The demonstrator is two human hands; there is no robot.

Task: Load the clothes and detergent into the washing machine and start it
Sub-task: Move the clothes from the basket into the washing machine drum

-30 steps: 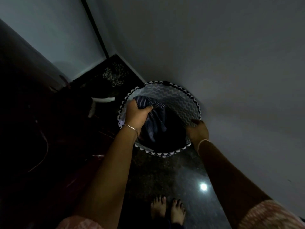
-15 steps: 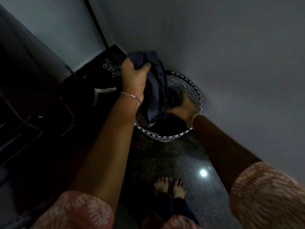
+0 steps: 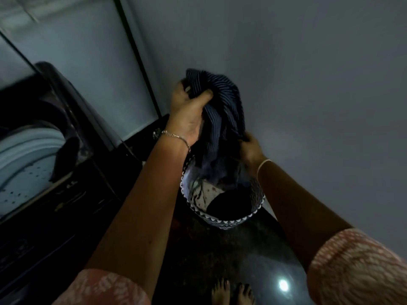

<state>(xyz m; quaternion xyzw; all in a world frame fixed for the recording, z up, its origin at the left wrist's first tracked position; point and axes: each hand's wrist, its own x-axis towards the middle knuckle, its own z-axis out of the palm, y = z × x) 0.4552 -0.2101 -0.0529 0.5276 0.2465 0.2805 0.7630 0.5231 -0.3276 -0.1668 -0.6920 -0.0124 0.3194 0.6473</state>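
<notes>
The washing machine [image 3: 44, 155] sat at the person's nine o'clock, lid up, pale drum showing. The dim light hid what, if anything, lay inside. The laundry basket [image 3: 222, 221] stood on the dark floor [image 3: 220, 260] at twelve o'clock, close to the wall, with a pale printed piece [image 3: 204, 194] and something dark down in it.

Over the basket hung the striped navy garment [image 3: 222, 102], its top well above the rim and its lower folds trailing into the basket mouth. The left hand [image 3: 187, 111] was fisted round the upper end, thumb clamped across the cloth. The right hand [image 3: 251, 148], at the garment's five o'clock, had its fingers curled into the lower folds. How much it held, I couldn't tell.

Here was the worry, to my eye: the swing over to nine o'clock. Those trailing folds looked tangled with what lay below and might drag a second piece out onto the floor. They might also tip the light basket, or a loose end could catch on the machine's edge.
</notes>
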